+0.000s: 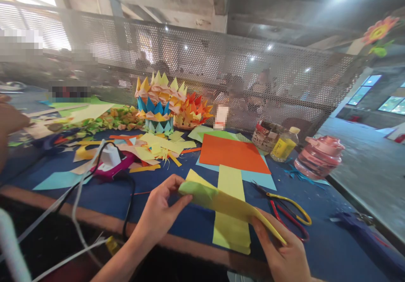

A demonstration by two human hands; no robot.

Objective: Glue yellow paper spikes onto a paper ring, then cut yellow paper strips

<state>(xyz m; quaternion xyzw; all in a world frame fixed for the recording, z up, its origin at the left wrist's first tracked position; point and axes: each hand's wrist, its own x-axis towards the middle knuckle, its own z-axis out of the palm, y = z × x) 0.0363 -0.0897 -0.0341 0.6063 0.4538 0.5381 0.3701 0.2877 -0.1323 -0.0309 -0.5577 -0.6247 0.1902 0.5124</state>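
Observation:
Between my two hands a folded strip of yellow-green paper [232,204] is held up over the table's front edge. My left hand [164,204] pinches its left end between thumb and fingers. At the other end, my right hand [281,248] grips the strip, thumb in front and fingers behind. Beneath it lies a pale yellow paper strip [232,233], partly covered by the held one. Scissors [291,214] with one yellow and one red handle lie just beyond my right hand. An orange sheet [234,153] rests on light blue paper farther back.
Folded-paper crowns [158,109] stand at the back, beside a heap of small folded pieces [117,119]. Paper scraps and a magenta power strip [114,166] with cables lie left. A yellow-labelled bottle [284,145] and pink bottle [319,157] stand right. Another person's arm [9,126] shows far left.

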